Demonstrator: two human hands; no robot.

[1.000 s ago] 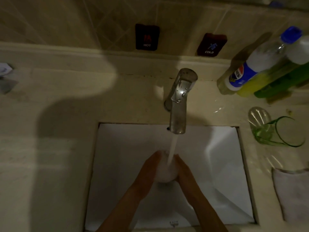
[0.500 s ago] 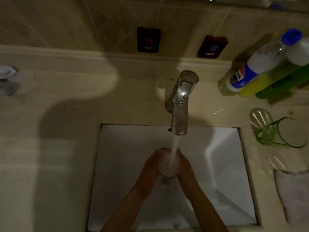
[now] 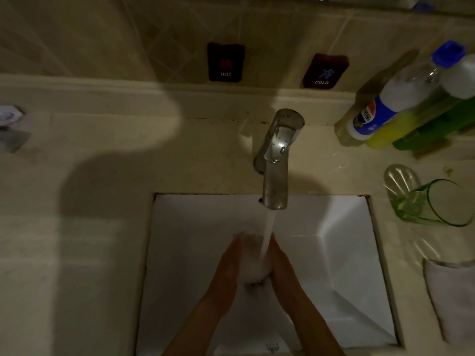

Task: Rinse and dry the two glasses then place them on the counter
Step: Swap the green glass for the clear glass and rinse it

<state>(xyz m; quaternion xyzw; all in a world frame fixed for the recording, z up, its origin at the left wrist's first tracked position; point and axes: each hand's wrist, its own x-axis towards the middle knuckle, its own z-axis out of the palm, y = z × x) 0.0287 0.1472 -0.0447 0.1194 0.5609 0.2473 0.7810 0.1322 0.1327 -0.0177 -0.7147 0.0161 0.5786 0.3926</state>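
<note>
A clear glass [image 3: 253, 263] stands upright between my two hands over the white sink [image 3: 192, 253], right under the running stream from the metal tap [image 3: 276, 163]. My left hand [image 3: 227, 265] grips its left side and my right hand [image 3: 281, 265] grips its right side. Water foams inside the glass and blurs its outline. A second, green glass [image 3: 434, 204] stands on the counter [image 3: 90, 227] to the right of the sink.
Several bottles [image 3: 401, 106] lean at the back right corner. A folded grey cloth [image 3: 452, 299] lies on the counter at the right edge. HOT [image 3: 225, 61] and COLD [image 3: 325, 70] signs hang on the tiled wall. A small wrapped item [image 3: 9, 116] sits far left.
Both hands stay round the glass under the stream. My view has tilted slightly, so everything sits a bit lower in the picture.
</note>
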